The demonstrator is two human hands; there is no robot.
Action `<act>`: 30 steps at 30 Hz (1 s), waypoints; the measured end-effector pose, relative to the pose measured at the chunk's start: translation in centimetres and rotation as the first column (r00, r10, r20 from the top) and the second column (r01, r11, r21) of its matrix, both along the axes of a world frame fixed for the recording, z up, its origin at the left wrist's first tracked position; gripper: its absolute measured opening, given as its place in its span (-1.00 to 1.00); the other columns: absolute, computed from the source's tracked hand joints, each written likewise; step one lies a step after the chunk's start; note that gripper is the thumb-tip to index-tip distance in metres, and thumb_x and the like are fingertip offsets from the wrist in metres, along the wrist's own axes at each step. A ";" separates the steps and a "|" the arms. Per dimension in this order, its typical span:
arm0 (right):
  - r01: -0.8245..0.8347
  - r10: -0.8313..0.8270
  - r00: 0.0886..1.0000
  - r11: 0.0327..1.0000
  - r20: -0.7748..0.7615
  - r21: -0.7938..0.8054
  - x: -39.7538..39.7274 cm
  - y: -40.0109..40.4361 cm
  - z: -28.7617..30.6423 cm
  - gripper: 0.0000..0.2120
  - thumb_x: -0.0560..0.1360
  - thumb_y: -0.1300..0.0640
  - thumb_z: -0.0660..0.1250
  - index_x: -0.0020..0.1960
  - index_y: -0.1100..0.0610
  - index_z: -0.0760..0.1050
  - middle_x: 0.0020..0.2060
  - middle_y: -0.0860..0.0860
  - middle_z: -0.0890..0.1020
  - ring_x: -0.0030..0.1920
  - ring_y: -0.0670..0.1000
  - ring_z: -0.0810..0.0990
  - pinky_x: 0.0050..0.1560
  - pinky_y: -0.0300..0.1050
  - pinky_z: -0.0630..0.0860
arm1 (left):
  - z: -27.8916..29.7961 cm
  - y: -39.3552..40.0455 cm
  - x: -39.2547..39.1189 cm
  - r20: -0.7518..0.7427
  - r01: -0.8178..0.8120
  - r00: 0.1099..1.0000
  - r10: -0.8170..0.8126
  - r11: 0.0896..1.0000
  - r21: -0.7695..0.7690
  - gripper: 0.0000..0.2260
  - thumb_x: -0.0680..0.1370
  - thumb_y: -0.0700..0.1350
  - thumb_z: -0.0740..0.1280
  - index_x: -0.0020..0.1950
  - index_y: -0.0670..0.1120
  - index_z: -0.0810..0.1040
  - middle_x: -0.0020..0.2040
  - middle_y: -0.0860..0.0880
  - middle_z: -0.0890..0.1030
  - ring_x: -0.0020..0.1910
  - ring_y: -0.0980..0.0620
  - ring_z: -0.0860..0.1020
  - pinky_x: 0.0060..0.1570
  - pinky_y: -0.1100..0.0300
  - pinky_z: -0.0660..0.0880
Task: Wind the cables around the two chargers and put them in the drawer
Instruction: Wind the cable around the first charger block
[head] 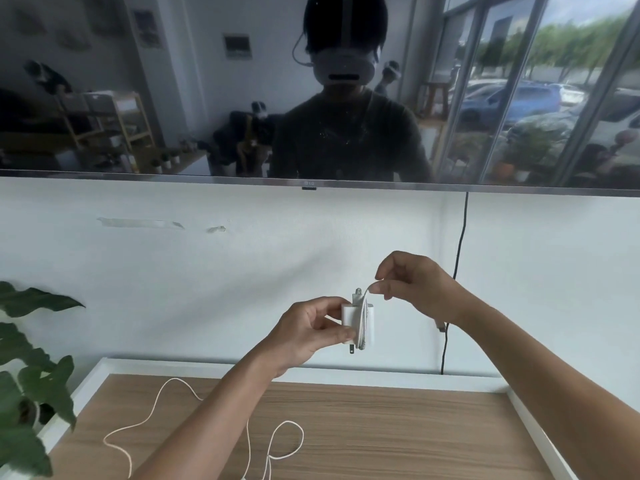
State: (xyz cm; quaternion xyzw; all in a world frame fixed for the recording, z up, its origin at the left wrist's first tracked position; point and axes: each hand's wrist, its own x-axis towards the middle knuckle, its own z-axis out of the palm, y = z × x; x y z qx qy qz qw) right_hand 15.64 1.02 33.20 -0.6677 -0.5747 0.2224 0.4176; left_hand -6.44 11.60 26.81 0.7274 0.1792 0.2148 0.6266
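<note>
My left hand [308,329] grips a white charger block [350,320] in mid-air in front of the wall, with the plug prongs showing at its lower edge. Several turns of white cable [363,327] are wrapped around the block. My right hand [412,284] pinches the free end of that cable just above and right of the block. A second white cable [194,414] lies in loose loops on the wooden cabinet top [398,427] below my arms; its charger is not in view. No drawer is visible.
A large dark TV [318,88] hangs on the wall above, reflecting the room. A black power cord [459,258] runs down the wall right of my hands. A leafy plant [27,375] stands at the left edge. White trim [311,367] borders the cabinet top.
</note>
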 end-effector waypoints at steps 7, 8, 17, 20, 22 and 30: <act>0.058 -0.065 0.987 0.997 -0.149 -0.052 1.3 -0.2 -2.6 -0.94 0.51 0.19 0.50 -0.13 0.07 0.68 -0.27 0.02 0.69 -0.34 -0.08 0.56 -0.30 -0.02 0.43 | -0.6 0.2 -0.2 0.112 0.089 0.991 -0.068 0.977 -0.194 -0.65 0.52 -0.25 0.49 0.30 -0.12 0.63 0.10 -0.10 0.68 0.04 -0.07 0.67 0.21 0.00 0.57; 0.057 -0.066 0.983 0.997 -0.171 -0.054 1.3 -0.3 -3.2 -0.92 0.51 0.24 0.48 -0.13 0.09 0.69 -0.28 0.02 0.69 -0.34 -0.08 0.59 -0.31 -0.07 0.46 | -0.6 0.1 -0.1 0.143 0.103 0.987 -0.070 0.967 -0.235 -0.64 0.51 -0.25 0.49 0.31 -0.14 0.62 0.11 -0.10 0.68 0.04 -0.07 0.67 0.19 0.03 0.56; 0.062 -0.072 0.990 0.994 -0.123 -0.086 -1.0 -2.0 -6.7 -0.89 0.57 0.26 0.40 0.07 0.15 0.52 -0.22 0.08 0.75 -0.31 0.02 0.66 -0.32 -0.15 0.56 | -0.6 0.6 0.4 0.303 0.122 0.953 0.020 0.887 -0.444 -0.58 0.47 -0.32 0.46 0.33 -0.20 0.59 0.20 -0.17 0.65 0.19 -0.10 0.66 0.20 0.09 0.59; 0.071 -0.079 0.991 0.995 -0.106 -0.074 -2.0 -2.6 -6.6 -0.96 0.57 0.26 0.40 -0.02 0.16 0.56 -0.21 0.08 0.74 -0.30 0.00 0.66 -0.31 -0.12 0.57 | -1.0 0.8 0.5 0.324 0.121 0.945 0.049 0.866 -0.485 -0.62 0.49 -0.32 0.46 0.30 -0.21 0.60 0.20 -0.19 0.65 0.20 -0.11 0.66 0.21 0.09 0.60; 0.054 -0.058 0.997 0.995 -0.051 -0.081 -2.4 -3.0 -6.4 -0.94 0.57 0.25 0.40 -0.03 0.12 0.61 -0.21 0.06 0.73 -0.31 -0.04 0.65 -0.30 -0.16 0.57 | -1.2 0.7 0.6 0.330 0.122 0.942 0.053 0.865 -0.486 -0.66 0.51 -0.32 0.46 0.28 -0.23 0.61 0.18 -0.19 0.66 0.18 -0.09 0.67 0.21 0.10 0.60; -0.009 0.015 0.998 0.995 0.058 -0.096 -3.5 -4.0 -5.8 -0.88 0.58 0.23 0.39 0.05 0.10 0.68 -0.20 0.03 0.72 -0.33 -0.12 0.58 -0.27 -0.35 0.49 | -1.8 0.4 1.0 0.331 0.090 0.938 0.106 0.846 -0.526 -0.67 0.54 -0.29 0.37 0.30 -0.25 0.57 0.09 -0.13 0.70 0.07 -0.03 0.68 0.17 0.13 0.61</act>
